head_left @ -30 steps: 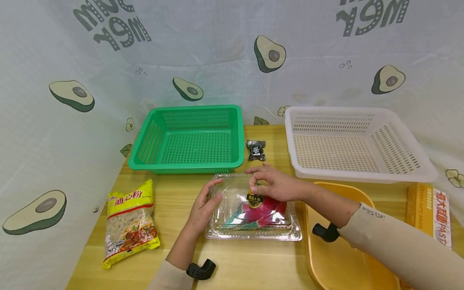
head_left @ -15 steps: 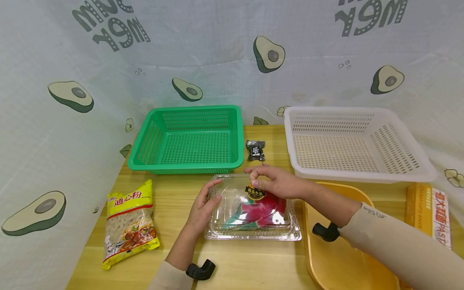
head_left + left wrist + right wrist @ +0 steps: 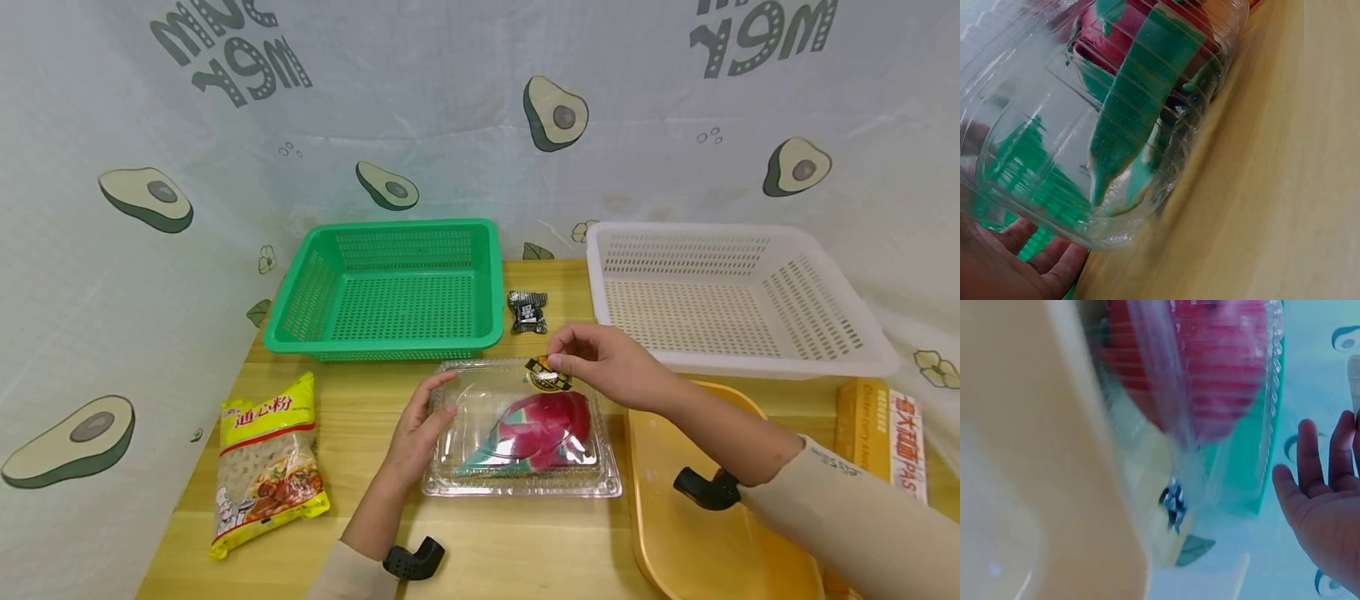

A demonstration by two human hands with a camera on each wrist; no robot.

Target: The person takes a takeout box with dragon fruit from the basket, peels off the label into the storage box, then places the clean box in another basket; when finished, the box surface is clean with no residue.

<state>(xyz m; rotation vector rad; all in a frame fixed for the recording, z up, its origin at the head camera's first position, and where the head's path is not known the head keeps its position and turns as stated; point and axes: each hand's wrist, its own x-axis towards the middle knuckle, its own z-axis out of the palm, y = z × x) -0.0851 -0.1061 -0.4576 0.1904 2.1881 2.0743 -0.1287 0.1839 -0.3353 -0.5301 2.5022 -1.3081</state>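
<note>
- On the head view I see the clear box (image 3: 517, 486) lying on the counter (image 3: 375, 408), its long axis running left to right.
- Inside it lies the red-and-green fruit (image 3: 543, 429), long axis slanting: its green tips point to the near left, its rounded red end to the far right.
- I have the left hand (image 3: 415, 433) at the box's left side, fingers and thumb loosely extended along the edge.
- My right hand (image 3: 618, 367) pinches the black-and-gold label (image 3: 549, 374) between thumb and index finger, over the box's far right part; the label's dark band slants from far left to near right.
- Farther back stand the green basket (image 3: 386, 344) on the left and the white basket (image 3: 750, 360) on the right, a small black packet (image 3: 528, 312) between them.
- The yellow bag (image 3: 272, 467) lies well left of the box, the orange tray (image 3: 697, 533) just right.
</note>
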